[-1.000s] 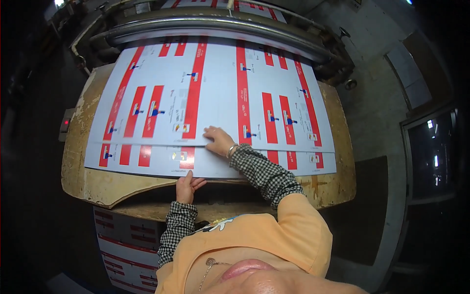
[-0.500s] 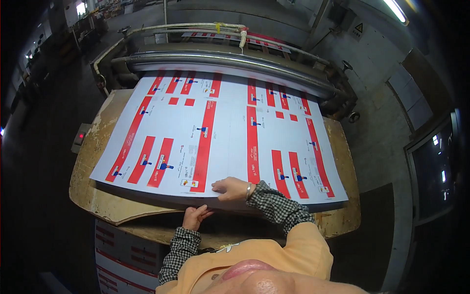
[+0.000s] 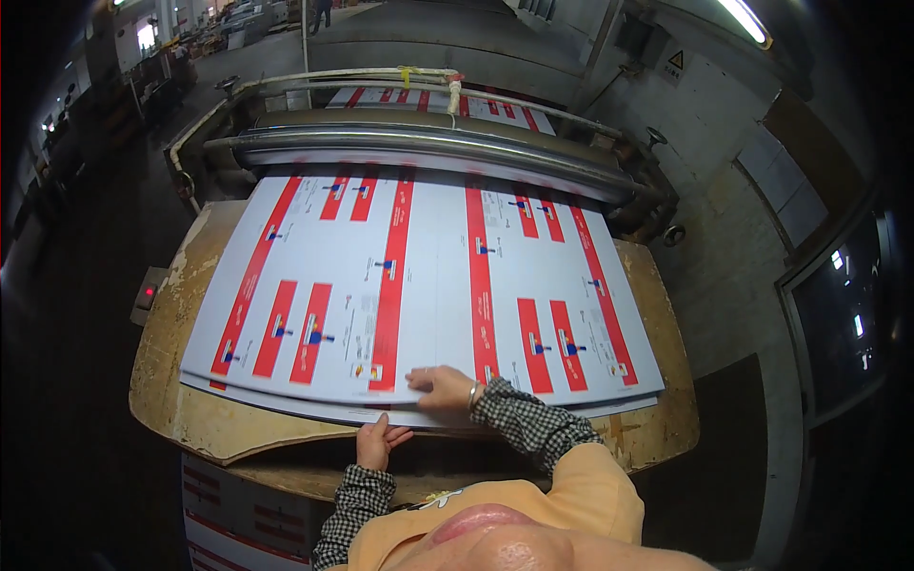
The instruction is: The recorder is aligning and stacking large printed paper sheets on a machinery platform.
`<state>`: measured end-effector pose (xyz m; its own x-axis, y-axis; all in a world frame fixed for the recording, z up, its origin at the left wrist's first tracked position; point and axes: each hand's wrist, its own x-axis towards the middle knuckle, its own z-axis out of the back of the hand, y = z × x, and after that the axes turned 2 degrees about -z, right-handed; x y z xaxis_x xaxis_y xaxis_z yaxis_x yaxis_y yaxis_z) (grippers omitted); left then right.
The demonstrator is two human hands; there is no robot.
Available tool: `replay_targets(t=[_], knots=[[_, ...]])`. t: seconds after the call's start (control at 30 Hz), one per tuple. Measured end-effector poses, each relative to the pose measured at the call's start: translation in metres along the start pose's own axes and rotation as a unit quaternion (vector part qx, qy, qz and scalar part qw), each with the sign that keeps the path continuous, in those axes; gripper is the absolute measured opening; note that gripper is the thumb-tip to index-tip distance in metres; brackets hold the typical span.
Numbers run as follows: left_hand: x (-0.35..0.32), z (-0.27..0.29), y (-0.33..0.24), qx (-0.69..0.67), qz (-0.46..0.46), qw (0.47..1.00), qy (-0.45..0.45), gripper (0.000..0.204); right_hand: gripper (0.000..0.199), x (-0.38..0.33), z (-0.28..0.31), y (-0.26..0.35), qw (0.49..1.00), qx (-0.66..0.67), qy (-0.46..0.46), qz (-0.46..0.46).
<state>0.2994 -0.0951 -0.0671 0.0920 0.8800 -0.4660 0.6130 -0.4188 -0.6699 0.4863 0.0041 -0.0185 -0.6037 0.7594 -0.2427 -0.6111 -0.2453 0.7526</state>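
Note:
A large white printed sheet (image 3: 438, 276) with red bars and small blue figures lies on the worn wooden table, its far end under the metal roller (image 3: 428, 147). Beneath its near edge shows the edge of a second sheet (image 3: 324, 409). Flat on the upper sheet near that edge rests my right hand (image 3: 440, 386), fingers stretched out and apart. My left hand (image 3: 379, 443) is lower and to the left, at the second sheet's near edge. Its thumb points up against the edge; the other fingers stretch rightward, apart from the thumb.
The wooden table (image 3: 657, 314) has a curved cutout at its near side. Handwheels (image 3: 672, 235) and pipes (image 3: 362, 74) flank the roller machine. A small box with a red light (image 3: 148, 293) sits at the left. More printed sheets (image 3: 243, 514) lie low, below the table.
The upper sheet has advanced under the roller, and more printed sheet shows behind it. A second sheet's edge has come into view beneath. Both hands sit slightly lower in the picture; the view has tilted.

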Motion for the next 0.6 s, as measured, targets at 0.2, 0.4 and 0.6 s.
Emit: replay_targets(t=[0.2,0.4,0.6], knots=[[0.003,0.001,0.004,0.017,0.012,1.0,-0.009,0.028,0.047,0.046,0.0,-0.035,0.96,-0.076,-0.249,-0.1],[-0.003,-0.005,-0.005,0.021,0.02,1.0,0.008,0.026,0.091,-0.004,-0.03,0.018,0.955,-0.294,0.021,0.02],[-0.005,0.003,-0.006,0.026,0.006,0.996,0.09,0.026,0.073,-0.005,-0.003,0.023,0.973,-0.207,0.085,0.052]])
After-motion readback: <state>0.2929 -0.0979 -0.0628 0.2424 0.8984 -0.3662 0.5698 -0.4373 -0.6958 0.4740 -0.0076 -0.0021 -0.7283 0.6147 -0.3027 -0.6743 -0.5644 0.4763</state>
